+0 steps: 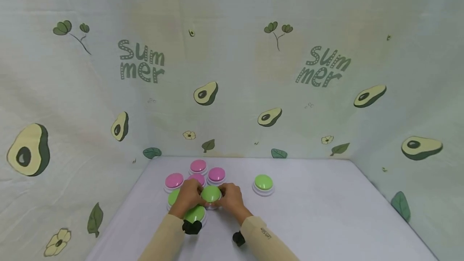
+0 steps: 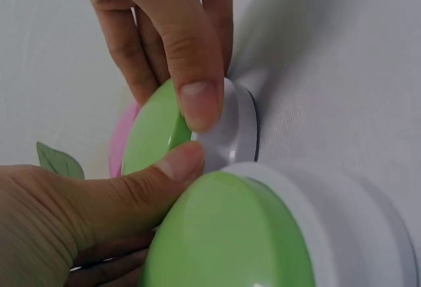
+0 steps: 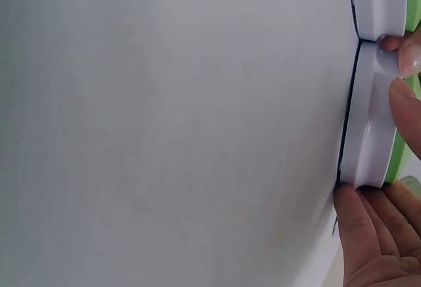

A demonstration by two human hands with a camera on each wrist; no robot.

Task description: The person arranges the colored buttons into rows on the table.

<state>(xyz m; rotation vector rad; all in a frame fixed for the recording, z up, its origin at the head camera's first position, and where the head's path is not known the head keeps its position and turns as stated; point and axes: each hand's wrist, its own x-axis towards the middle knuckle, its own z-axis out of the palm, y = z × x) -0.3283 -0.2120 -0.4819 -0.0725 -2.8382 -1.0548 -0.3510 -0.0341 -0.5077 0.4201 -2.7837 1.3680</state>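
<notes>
Both hands are at one green-domed push button [image 1: 211,193] with a white base, near the front of a cluster on the table. My left hand [image 1: 189,197] holds its left side, the thumb [image 2: 177,162] against the rim. On the opposite side my right hand [image 1: 232,199] grips it between thumb and fingers. The base touches the tabletop in the right wrist view. Right beside it, a second green button [image 1: 195,213] sits partly under the left wrist. A third green button [image 1: 173,197] shows left of that hand, partly covered.
Several pink buttons, such as one at the back [image 1: 198,166] and one at the left [image 1: 174,180], stand behind the hands. Another green button [image 1: 263,182] stands apart to the right on the white table [image 1: 326,212]. A printed curtain [image 1: 232,59] encloses the table's back and sides.
</notes>
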